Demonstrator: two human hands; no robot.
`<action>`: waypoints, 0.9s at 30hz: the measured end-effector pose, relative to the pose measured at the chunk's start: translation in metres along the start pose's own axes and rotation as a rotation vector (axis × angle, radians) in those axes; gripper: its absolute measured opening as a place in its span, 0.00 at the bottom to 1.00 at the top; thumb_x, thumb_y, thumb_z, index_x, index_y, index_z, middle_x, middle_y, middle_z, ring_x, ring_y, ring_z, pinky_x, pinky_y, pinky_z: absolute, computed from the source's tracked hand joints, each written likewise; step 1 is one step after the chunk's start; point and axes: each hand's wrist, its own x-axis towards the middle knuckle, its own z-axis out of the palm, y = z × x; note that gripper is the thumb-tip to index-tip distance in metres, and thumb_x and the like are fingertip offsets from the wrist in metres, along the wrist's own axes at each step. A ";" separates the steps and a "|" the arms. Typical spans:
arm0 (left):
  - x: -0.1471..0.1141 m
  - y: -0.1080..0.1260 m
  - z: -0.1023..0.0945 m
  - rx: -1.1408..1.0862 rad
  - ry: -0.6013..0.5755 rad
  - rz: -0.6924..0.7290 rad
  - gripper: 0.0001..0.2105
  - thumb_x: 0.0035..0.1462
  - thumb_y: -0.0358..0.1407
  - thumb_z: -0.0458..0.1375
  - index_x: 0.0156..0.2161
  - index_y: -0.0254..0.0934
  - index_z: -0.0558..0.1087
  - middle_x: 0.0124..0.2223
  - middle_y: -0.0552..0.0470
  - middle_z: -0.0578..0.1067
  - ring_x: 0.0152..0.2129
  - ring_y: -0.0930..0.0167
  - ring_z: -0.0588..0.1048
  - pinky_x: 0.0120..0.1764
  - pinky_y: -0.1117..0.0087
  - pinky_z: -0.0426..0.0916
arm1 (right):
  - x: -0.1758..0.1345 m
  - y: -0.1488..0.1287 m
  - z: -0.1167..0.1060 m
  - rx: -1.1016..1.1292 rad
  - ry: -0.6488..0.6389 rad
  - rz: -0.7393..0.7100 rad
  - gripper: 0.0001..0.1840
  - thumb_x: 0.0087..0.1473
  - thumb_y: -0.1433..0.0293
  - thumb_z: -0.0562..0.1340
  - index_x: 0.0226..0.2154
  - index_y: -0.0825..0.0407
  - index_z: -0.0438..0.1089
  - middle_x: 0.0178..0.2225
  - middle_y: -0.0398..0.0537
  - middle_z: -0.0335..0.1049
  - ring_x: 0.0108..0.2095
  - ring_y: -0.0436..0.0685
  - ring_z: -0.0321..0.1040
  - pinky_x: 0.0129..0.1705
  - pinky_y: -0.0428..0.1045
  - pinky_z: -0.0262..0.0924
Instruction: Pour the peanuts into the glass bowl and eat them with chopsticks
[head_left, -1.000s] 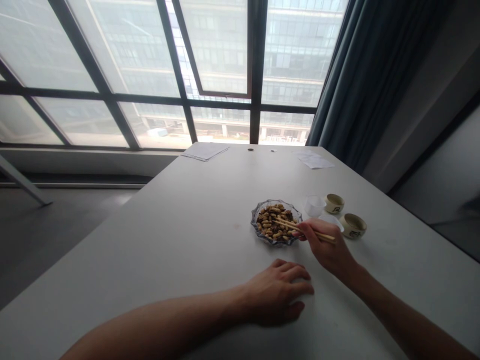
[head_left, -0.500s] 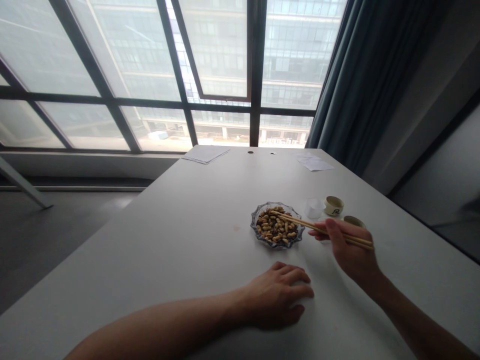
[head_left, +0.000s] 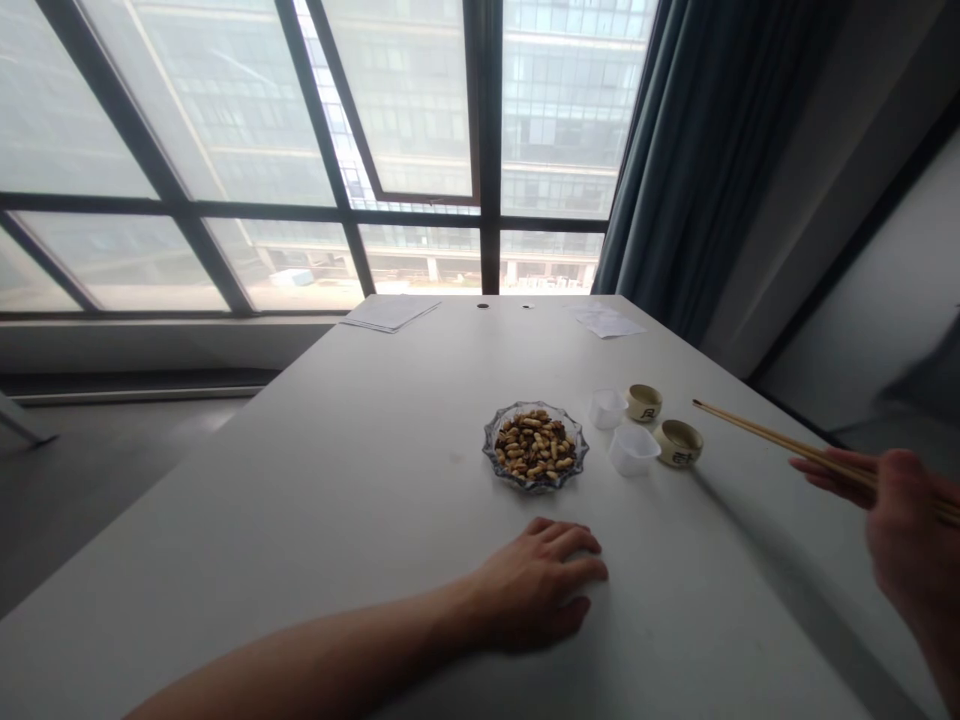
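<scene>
My right hand (head_left: 892,500), at the right edge of the head view, is closed around a pair of wooden chopsticks (head_left: 780,437). Their tips point left, close together above the table, with no peanut visible between them. A scalloped glass dish (head_left: 491,458) full of unshelled peanuts (head_left: 536,445) stands mid-table. In front of it my left hand (head_left: 540,580) rests on the tabletop, fingers slightly apart and holding nothing. To the right of the dish are two clear plastic cups (head_left: 634,450) and two small beige ceramic cups (head_left: 679,445) with dark characters on them.
The white table (head_left: 337,480) reaches to the window. Paper sheets (head_left: 390,312) lie at its far left corner, and more papers (head_left: 609,320) at the far right. A dark curtain (head_left: 682,150) hangs beyond the right side.
My right hand has drawn the chopsticks away from the peanuts, far to the right, uncovering the cups. The left hand stays put on the table. The view has turned slightly right.
</scene>
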 end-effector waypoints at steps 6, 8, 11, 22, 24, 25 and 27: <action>0.001 0.001 -0.001 0.002 -0.006 0.003 0.16 0.68 0.37 0.59 0.59 0.44 0.70 0.62 0.46 0.74 0.62 0.60 0.71 0.65 0.57 0.61 | -0.009 0.029 -0.004 0.066 -0.025 0.081 0.19 0.63 0.53 0.68 0.31 0.49 0.81 0.31 0.60 0.81 0.26 0.64 0.81 0.36 0.59 0.77; 0.001 0.001 -0.002 0.002 -0.009 0.001 0.16 0.68 0.37 0.59 0.59 0.44 0.70 0.62 0.46 0.74 0.62 0.60 0.71 0.65 0.57 0.62 | -0.011 0.035 -0.001 0.077 -0.058 0.113 0.18 0.62 0.52 0.69 0.31 0.49 0.82 0.31 0.62 0.81 0.27 0.65 0.81 0.36 0.58 0.78; 0.001 0.001 -0.001 0.003 -0.007 -0.002 0.16 0.67 0.37 0.60 0.59 0.44 0.70 0.62 0.47 0.74 0.62 0.60 0.71 0.65 0.57 0.61 | -0.013 0.042 0.001 0.134 -0.119 0.149 0.16 0.61 0.52 0.70 0.32 0.46 0.82 0.31 0.60 0.81 0.28 0.65 0.83 0.36 0.55 0.80; 0.000 0.000 0.000 0.006 0.000 0.000 0.16 0.68 0.37 0.59 0.59 0.44 0.70 0.62 0.47 0.73 0.61 0.60 0.71 0.65 0.58 0.60 | -0.019 0.000 0.016 0.149 -0.127 0.066 0.18 0.61 0.51 0.70 0.33 0.48 0.83 0.30 0.59 0.82 0.29 0.65 0.82 0.39 0.58 0.79; 0.001 0.001 0.000 0.009 -0.002 -0.004 0.16 0.68 0.37 0.59 0.59 0.44 0.70 0.62 0.47 0.74 0.61 0.60 0.72 0.65 0.58 0.61 | -0.026 -0.014 0.032 0.164 -0.216 0.006 0.18 0.61 0.52 0.70 0.34 0.49 0.84 0.31 0.58 0.83 0.29 0.65 0.83 0.39 0.58 0.80; 0.001 0.001 -0.001 0.010 -0.003 -0.004 0.16 0.68 0.37 0.59 0.59 0.44 0.70 0.62 0.47 0.74 0.61 0.60 0.72 0.65 0.58 0.61 | -0.030 -0.019 0.041 0.179 -0.287 -0.018 0.18 0.62 0.52 0.69 0.36 0.48 0.84 0.32 0.57 0.83 0.30 0.65 0.83 0.38 0.58 0.80; 0.001 0.001 -0.002 0.011 -0.006 -0.002 0.16 0.67 0.37 0.60 0.58 0.44 0.70 0.62 0.47 0.74 0.61 0.60 0.71 0.65 0.58 0.61 | -0.038 -0.025 0.062 0.228 -0.464 -0.046 0.18 0.64 0.52 0.67 0.37 0.48 0.84 0.32 0.54 0.84 0.30 0.65 0.83 0.36 0.57 0.80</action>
